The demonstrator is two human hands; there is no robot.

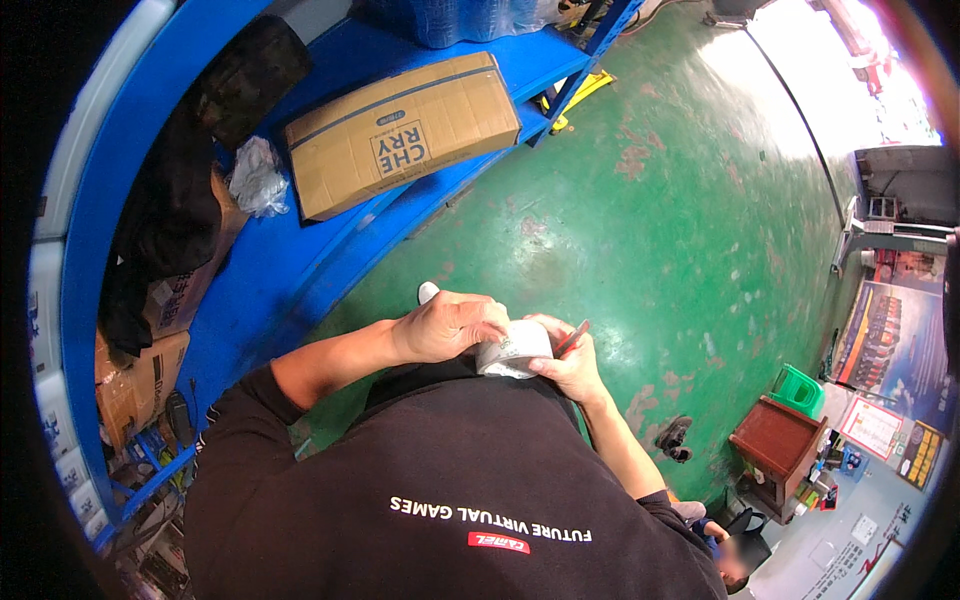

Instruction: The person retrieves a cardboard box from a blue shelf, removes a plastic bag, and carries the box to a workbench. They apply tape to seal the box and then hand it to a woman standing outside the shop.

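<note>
In front of my waist is a short, white, round thing (514, 350) shaped like a wide roll; I cannot make out its exact kind. My right hand (574, 368) grips it from the right side. A thin red stick-like tool (573, 338) also sits between that hand's fingers, pointing up and away. On the other side, my left hand (455, 328) is closed, its fingertips bent down at the roll's upper left edge. What those fingertips pinch, if anything, is hidden.
At left stands a blue shelf (250, 270) with a large cardboard box (400, 135), a clear plastic bag (259, 178) and dark cloth (170, 220). A green painted floor (600, 220) stretches ahead. At lower right are a brown wooden cabinet (775, 440), a green bin (797, 390) and another person (722, 550).
</note>
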